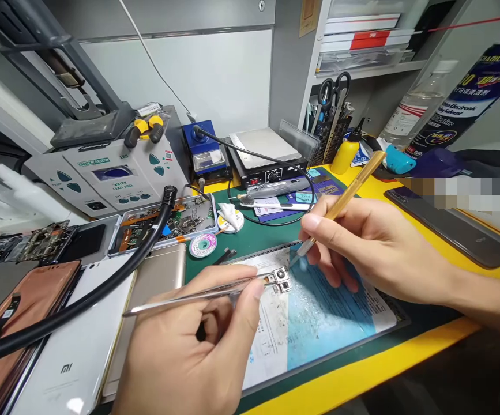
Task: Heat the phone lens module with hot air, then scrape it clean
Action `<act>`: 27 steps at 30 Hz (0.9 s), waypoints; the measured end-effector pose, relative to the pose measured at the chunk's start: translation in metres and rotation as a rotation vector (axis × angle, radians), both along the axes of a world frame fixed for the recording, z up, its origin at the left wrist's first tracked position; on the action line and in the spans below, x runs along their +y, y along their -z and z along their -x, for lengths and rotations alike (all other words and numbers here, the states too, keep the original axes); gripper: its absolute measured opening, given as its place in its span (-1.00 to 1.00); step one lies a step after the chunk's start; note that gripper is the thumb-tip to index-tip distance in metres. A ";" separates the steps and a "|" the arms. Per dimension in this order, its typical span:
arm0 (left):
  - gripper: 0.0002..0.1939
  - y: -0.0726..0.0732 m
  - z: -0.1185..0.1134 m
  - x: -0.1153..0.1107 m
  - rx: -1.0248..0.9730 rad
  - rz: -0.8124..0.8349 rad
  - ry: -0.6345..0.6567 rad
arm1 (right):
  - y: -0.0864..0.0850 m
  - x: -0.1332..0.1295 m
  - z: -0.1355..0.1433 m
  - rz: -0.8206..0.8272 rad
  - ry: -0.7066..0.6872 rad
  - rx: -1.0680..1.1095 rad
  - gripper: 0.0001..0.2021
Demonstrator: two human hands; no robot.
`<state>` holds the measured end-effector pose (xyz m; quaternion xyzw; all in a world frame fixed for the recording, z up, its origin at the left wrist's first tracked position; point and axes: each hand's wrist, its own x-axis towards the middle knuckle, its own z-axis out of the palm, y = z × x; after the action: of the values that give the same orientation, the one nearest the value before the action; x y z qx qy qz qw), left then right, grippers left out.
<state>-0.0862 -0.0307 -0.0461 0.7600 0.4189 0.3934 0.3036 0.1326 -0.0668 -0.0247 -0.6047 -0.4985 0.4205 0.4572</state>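
My left hand [198, 334] pinches a pair of metal tweezers [189, 300] between thumb and fingers. At the tweezers' tips is a small phone camera module [281, 276] with two dark lenses, above a printed booklet [319, 323]. My right hand [353, 242] holds a craft knife [348, 187] with a gold handle like a pen. Its pale front end points down and left, close to the module's right side; whether the tip touches it I cannot tell. The booklet, white and blue with a scuffed surface, lies on a green mat [258, 236].
A black hose [146, 242] arches across the left side, over several phones [63, 340]. Behind stand a hot-air station [115, 173], a tray of boards [167, 222], a solder spool [203, 245] and a hot plate [271, 167]. A dark phone [457, 225] lies at right.
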 end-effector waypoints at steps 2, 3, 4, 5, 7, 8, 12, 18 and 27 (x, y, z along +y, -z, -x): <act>-0.90 0.001 -0.002 -0.002 0.003 -0.009 -0.036 | 0.000 -0.002 0.000 -0.002 -0.003 0.035 -0.59; -0.90 0.002 -0.002 -0.003 0.007 -0.029 -0.052 | -0.001 -0.003 0.000 -0.004 -0.002 0.059 -0.62; -0.90 0.003 -0.003 -0.003 0.014 -0.055 -0.063 | -0.001 -0.003 0.000 -0.008 0.001 0.083 -0.64; -0.90 0.004 -0.003 -0.004 0.022 -0.080 -0.073 | -0.001 -0.003 0.000 -0.009 0.001 0.104 -0.66; -0.89 0.006 -0.002 -0.004 0.036 -0.108 -0.082 | 0.000 -0.002 0.001 -0.004 -0.004 0.125 -0.69; -0.88 0.008 -0.001 -0.004 0.042 -0.110 -0.082 | 0.000 -0.002 0.001 0.007 -0.009 0.128 -0.70; -0.87 0.011 -0.001 -0.004 0.037 -0.117 -0.085 | 0.002 0.000 0.003 0.046 -0.012 0.144 -0.70; -0.87 0.012 -0.001 -0.004 0.007 -0.128 -0.081 | 0.003 -0.001 0.002 0.063 -0.018 0.177 -0.73; -0.85 0.011 -0.001 -0.005 0.034 -0.151 -0.098 | 0.005 -0.001 0.003 0.013 -0.021 0.093 -0.73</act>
<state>-0.0851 -0.0361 -0.0570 0.7659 0.4298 0.4253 0.2186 0.1292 -0.0681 -0.0297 -0.5822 -0.4801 0.4561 0.4717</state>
